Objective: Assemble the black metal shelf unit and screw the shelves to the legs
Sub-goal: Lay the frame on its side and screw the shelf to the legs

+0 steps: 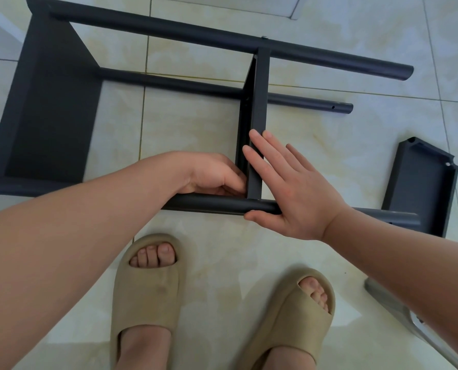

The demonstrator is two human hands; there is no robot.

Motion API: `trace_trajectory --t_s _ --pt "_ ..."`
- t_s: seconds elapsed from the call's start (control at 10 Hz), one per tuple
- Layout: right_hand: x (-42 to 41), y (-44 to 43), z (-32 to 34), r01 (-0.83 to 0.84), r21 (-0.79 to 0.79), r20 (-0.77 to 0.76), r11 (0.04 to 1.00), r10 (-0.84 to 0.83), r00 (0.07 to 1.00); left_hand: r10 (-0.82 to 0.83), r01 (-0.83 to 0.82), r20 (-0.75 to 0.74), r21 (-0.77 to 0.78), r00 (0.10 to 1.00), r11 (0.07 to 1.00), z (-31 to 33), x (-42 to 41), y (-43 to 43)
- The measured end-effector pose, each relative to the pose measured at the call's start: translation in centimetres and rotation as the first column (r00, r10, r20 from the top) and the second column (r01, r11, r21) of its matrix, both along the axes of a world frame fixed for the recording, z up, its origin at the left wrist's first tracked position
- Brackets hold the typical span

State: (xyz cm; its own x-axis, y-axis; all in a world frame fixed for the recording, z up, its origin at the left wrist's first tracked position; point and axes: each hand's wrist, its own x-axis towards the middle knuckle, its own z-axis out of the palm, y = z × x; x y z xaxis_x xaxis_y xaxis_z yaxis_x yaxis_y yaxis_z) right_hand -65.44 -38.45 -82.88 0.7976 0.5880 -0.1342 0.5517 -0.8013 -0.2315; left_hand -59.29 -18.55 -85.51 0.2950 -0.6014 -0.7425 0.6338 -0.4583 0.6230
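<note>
Fingers of right hand lie straight on middle shelf; left hand curled, hold unclear; spare shelf nearby.

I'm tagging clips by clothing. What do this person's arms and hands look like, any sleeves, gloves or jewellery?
The left forearm and right forearm are bare to the frame edge, no sleeves showing. The left hand and right hand wear no gloves, and no ring, watch or bracelet is visible.

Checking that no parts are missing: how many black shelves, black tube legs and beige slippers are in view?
Shelves: 3
Legs: 3
Slippers: 2
Total: 8
</note>
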Motion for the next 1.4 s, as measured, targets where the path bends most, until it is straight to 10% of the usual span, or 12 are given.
trace_trajectory --t_s 1.4 --pt "0.01 -0.04 -0.1 -0.001 0.005 0.012 1.0 0.001 1.0 -0.022 0.02 -0.057 -0.039 0.998 0.999 0.11 0.11 0.17"
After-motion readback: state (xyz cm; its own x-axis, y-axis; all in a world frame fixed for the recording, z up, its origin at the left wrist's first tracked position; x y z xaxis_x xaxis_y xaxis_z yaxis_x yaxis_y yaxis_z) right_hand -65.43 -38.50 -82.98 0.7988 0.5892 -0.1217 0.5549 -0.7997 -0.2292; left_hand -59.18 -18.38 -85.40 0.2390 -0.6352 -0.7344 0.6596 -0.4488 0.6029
